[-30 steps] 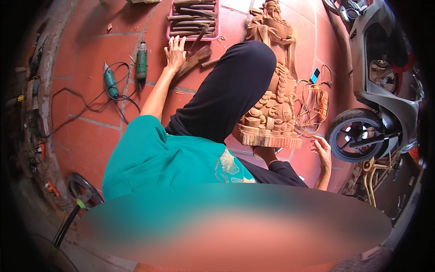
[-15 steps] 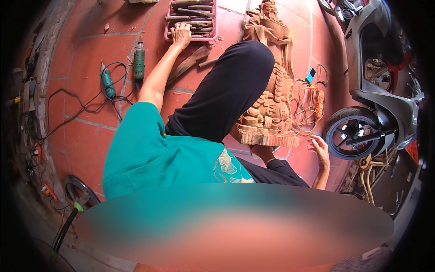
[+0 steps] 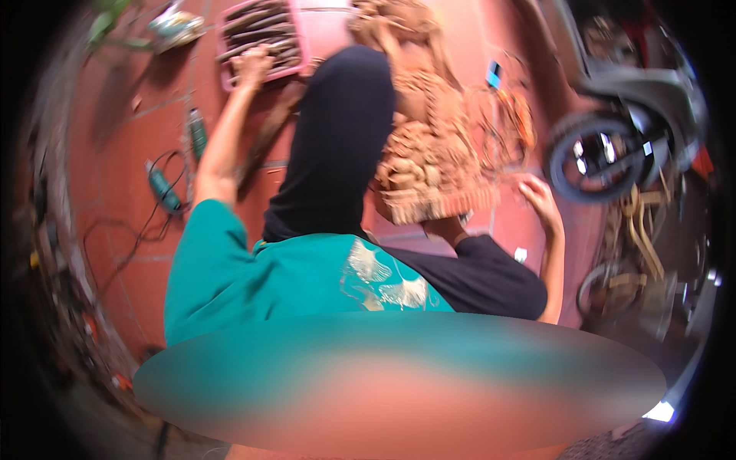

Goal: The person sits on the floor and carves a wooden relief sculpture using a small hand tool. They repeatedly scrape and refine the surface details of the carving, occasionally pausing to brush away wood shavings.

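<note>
My left hand point(image 3: 253, 67) reaches out to a pink basket point(image 3: 305, 38), its fingers on the long, dark, chisel-like tools point(image 3: 264, 27) lying in it. Blur hides whether it grips one. Off to the right, my right hand point(image 3: 539, 201) hovers near the base of a carved wooden statue point(image 3: 429, 153), fingers loosely bent and apart, with nothing visible in them. The statue lies on its back between my raised knee and that hand, carved side up. Its upper end runs out at the top of the picture.
Two green power tools point(image 3: 163, 188) with dark cords lie at left. Beside my left forearm rests a wooden piece point(image 3: 268, 134). Right of the statue are an orange coiled cord point(image 3: 521, 123) and a phone-like device point(image 3: 494, 74). A motorbike wheel point(image 3: 594, 157) stands farther right. A plastic bag point(image 3: 175, 29) sits top left.
The whole view has shifted and blurred, bringing the bag into sight. My left hand stays at the basket's tools. My right hand remains beside the statue's base, fingers still bent.
</note>
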`<state>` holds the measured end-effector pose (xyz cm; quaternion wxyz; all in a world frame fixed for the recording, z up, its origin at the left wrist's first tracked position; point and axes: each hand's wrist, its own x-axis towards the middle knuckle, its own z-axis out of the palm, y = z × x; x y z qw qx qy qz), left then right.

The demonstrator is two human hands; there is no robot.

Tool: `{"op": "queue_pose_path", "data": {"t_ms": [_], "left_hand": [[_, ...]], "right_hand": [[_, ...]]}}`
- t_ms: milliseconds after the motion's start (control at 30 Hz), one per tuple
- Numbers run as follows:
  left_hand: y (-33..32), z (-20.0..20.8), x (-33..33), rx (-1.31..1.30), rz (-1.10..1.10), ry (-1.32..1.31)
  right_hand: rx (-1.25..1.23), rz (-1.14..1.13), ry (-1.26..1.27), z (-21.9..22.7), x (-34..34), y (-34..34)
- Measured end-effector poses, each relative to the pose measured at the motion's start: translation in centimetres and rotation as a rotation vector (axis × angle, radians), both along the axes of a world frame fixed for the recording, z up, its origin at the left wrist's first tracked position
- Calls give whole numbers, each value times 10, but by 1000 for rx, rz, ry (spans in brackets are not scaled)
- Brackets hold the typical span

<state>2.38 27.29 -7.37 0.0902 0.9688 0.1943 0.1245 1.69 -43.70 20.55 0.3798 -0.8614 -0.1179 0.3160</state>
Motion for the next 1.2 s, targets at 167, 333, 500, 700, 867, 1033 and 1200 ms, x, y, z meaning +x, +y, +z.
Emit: {"op": "queue_pose_path", "data": {"t_ms": [167, 333, 500, 700, 867, 1033, 1200], "left_hand": [[-24, 87, 31, -362, -195, -125], [-58, 170, 99, -233, -564, -209], [-125, 259, 126, -84, -702, 30], [-217, 284, 103, -155, -958, 239], [-277, 276, 72, -128, -1033, 380], [-302, 245, 61, -128, -1173, 417], [-328, 231, 59, -113, -1221, 511]], "right_hand": [[-70, -49, 70, 9, -4, 15], [-19, -57, 59, 2, -11, 14], [-71, 44, -80, -17, -5, 13], [-364, 360, -405, -23, 29, 27], [-272, 293, -415, -54, 69, 29], [-131, 187, -426, -110, 58, 40], [-15, 209, -442, -145, 44, 48]]}}
